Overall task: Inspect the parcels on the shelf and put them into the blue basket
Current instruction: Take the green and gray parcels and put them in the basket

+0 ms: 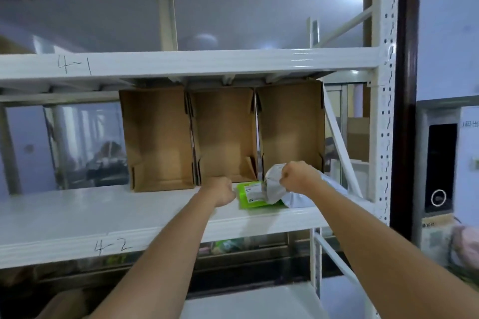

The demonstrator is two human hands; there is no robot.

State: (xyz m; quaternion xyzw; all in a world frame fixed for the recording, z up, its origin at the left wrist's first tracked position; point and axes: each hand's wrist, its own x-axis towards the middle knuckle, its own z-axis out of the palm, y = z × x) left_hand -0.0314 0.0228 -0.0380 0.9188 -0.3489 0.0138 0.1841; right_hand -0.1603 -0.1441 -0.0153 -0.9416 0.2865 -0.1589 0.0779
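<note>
**Pick-up of parcels from shelf 4-2**

The grey poly-mailer parcel point(278, 190) lay on the white shelf board point(108, 217) marked 4-2, overlapping a green parcel point(250, 195). The right hand point(298, 176) pinched the grey mailer's upper edge, fingers curled round it. The left hand point(220, 190) sat fisted at the green parcel's left edge; grip could not be confirmed. Three open cardboard bins point(225, 134) stood behind. Blue basket not in view. Judged step: lifting for inspection; next move needs a clean lift off the shelf.

Both bare forearms reach forward and up, converging toward twelve o'clock. The left hand point(222, 191) is curled into a fist, knuckles away from the camera, its grip hidden. At its three o'clock, the right hand point(298, 176) is raised slightly higher, its fingers point(284, 179) pinching something.
</note>
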